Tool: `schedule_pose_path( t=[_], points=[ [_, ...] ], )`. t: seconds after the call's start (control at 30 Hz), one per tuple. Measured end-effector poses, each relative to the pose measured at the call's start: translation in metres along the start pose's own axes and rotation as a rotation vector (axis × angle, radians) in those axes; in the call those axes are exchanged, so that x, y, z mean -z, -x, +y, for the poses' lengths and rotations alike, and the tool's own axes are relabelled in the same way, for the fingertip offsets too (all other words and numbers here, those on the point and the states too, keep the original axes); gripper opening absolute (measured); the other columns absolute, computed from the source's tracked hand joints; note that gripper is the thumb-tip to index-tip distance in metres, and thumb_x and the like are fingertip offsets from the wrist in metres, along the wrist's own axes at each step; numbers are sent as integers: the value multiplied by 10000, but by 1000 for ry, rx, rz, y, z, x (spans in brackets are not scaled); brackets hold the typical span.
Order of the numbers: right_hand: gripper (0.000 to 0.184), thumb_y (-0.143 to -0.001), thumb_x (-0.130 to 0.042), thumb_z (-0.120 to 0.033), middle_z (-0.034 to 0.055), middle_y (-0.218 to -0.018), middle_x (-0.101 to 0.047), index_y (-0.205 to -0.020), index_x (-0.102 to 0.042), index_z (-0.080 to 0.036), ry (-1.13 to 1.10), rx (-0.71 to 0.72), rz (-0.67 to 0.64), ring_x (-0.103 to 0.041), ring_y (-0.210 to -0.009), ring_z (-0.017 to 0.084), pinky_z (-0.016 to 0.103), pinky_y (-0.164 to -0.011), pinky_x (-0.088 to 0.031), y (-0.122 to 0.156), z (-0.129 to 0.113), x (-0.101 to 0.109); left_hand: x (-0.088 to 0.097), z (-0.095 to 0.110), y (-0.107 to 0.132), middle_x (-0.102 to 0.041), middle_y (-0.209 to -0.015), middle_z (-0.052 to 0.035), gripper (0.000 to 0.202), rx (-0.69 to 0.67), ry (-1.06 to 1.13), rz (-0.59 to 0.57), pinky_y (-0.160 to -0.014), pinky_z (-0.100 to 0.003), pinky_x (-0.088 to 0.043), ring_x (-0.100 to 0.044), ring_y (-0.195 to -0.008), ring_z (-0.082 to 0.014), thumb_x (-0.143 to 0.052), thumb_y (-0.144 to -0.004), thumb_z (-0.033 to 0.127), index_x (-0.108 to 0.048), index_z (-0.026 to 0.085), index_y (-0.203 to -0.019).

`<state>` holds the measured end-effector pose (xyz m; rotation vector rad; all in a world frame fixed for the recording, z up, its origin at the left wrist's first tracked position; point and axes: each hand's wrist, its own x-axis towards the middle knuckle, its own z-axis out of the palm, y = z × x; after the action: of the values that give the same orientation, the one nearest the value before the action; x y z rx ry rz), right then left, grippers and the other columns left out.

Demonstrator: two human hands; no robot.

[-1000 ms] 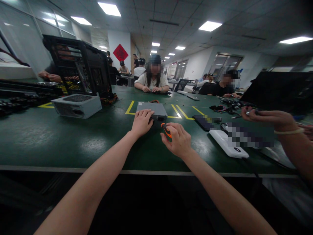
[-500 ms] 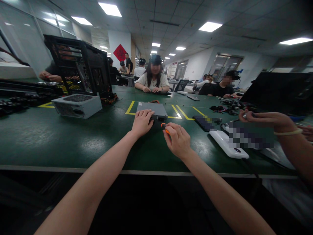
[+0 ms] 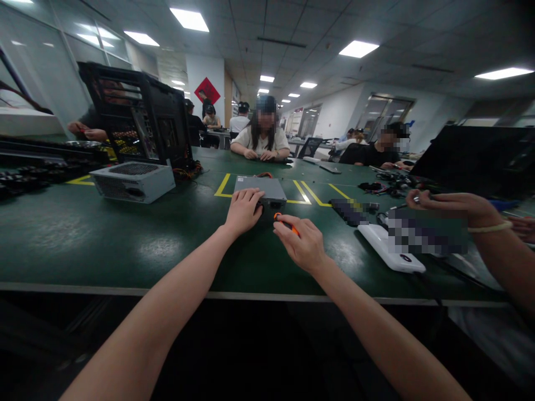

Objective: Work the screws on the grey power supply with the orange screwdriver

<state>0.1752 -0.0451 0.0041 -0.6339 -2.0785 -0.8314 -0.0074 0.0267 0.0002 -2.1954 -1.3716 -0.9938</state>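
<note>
A flat grey computer power supply [image 3: 273, 189] lies on the green table in front of me, with its socket side toward me. My left hand [image 3: 243, 209] grips its near left corner, fingers over the top and thumb low at the front. Just right of it, my right hand [image 3: 303, 239] is closed around an orange and black screwdriver [image 3: 288, 225], whose orange end points toward the power supply's front. I cannot make out the screwdriver's tip. A small gap shows between the screwdriver and the box.
On the left stand a second power supply [image 3: 131, 181] and a black computer case [image 3: 137, 111]. To the right lie a white power bank [image 3: 390, 248], a cable tangle [image 3: 384, 181] and a dark monitor [image 3: 480, 161]. A co-worker's hand [image 3: 451, 206] reaches in there; another person [image 3: 261, 133] sits opposite.
My right hand has shifted its hold on the screwdriver: the fingers are straighter and more of the orange handle shows. My left hand and the power supply stay in place.
</note>
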Motion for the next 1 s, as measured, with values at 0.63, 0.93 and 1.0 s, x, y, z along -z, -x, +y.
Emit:
schedule_pose_path(
  t=[0.63,0.93,1.0],
  points=[
    [335,-808,-454,-163,153,-1207,-513,-1141,-489,-165,-188,43,-91,-565,-957,170,301,-762,-470,0,-4,2,4,2,0,-476,-1238,-54,377,15,-3,-28,-976,-383,-275,-400,-1135,-226,-439,-806,255,-462,225,-1181],
    [200,-810,-494,-202,127,-1057,-585,-1001,-533,-160,-169,-4,-55,-580,-927,163,266,-723,-472,2,-3,0,3,0,1,-483,-1227,-55,375,7,0,-7,-967,-380,-282,-403,-1126,-225,-444,-803,258,-468,219,-1176],
    [255,-806,-479,-185,147,-1110,-560,-1056,-508,-143,-205,6,-76,-554,-1000,178,274,-750,-472,1,-4,1,3,0,1,-488,-1222,-57,376,1,-3,0,-967,-377,-283,-407,-1121,-224,-447,-801,256,-470,215,-1174]
  ],
)
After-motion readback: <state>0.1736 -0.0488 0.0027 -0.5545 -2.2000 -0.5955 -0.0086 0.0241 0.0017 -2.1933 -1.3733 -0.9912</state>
